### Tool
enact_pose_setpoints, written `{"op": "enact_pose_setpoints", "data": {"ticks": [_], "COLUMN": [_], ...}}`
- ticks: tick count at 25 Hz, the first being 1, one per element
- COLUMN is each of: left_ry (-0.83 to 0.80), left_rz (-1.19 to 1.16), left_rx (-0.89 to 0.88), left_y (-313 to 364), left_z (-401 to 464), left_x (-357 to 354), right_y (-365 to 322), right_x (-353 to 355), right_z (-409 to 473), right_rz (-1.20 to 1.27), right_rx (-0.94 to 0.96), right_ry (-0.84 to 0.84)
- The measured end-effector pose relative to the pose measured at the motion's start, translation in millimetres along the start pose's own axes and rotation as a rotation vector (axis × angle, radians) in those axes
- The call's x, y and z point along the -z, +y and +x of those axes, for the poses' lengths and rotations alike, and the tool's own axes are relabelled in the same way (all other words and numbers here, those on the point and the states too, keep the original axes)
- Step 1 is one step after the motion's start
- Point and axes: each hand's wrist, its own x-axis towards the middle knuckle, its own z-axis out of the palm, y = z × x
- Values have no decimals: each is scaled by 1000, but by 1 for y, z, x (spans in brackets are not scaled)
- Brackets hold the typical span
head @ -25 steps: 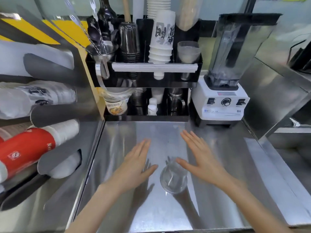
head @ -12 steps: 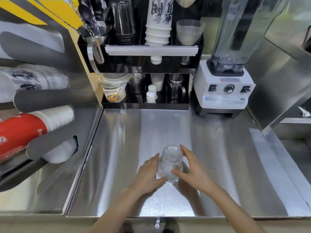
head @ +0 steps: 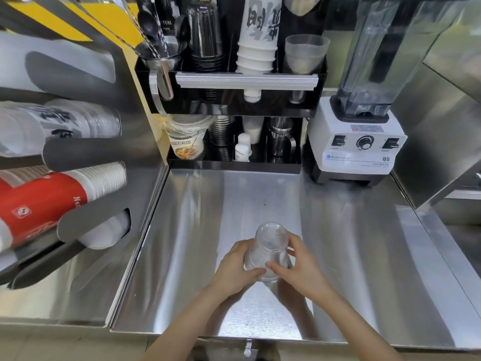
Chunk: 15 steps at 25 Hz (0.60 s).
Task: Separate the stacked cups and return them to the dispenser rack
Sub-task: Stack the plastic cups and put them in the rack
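Head view, looking down on a steel counter (head: pixel 338 256): I see the left hand (head: pixel 234 269) and right hand (head: pixel 299 272) closed around a stack of clear plastic cups (head: pixel 268 251), held upside down near the counter's front edge, base toward the camera. The left fingers wrap the stack's side at nine o'clock with the thumb across its lower rim; the right fingers press it at three o'clock, the thumb meeting the left thumb at about six. Both grips are narrow and firm on the plastic. How many cups are nested I cannot tell.

At nine o'clock from the hands, the dispenser rack (head: pixel 86 152) carries sideways sleeves: clear printed cups (head: pixel 65 121) above, red-and-white paper cups (head: pixel 52 201) with a small square logo below them, and a white stack (head: pixel 106 230) lowest.

At twelve o'clock, a black shelf unit (head: pixel 234 100) holds a metal cup of spoons (head: pixel 161 56), dark tumblers (head: pixel 205 35), white cups with black brush characters (head: pixel 257 32) and a frosted cup (head: pixel 305 53). Beneath sit a tub with a printed food label (head: pixel 186 144), small white bottles (head: pixel 243 149) and a steel mug (head: pixel 279 142).

At one o'clock stands a white blender (head: pixel 356 142), its base marked "Q5" beside a blue brand name too blurred to read surely.
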Motion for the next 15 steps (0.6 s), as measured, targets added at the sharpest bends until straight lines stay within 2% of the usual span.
{"op": "enact_pose_setpoints", "data": {"ticks": [4,15], "left_ry": [63,347], "left_rz": [-118,-134], "left_rx": [-18,-246], "left_y": [0,30], "left_z": [-4,-32], "left_x": [11,106], "right_y": [-18,-125], "right_x": [-2,-14], "right_z": [4,21], "right_rz": [-46,-36], "right_rx": [64,332], "right_ry": [20,22]}}
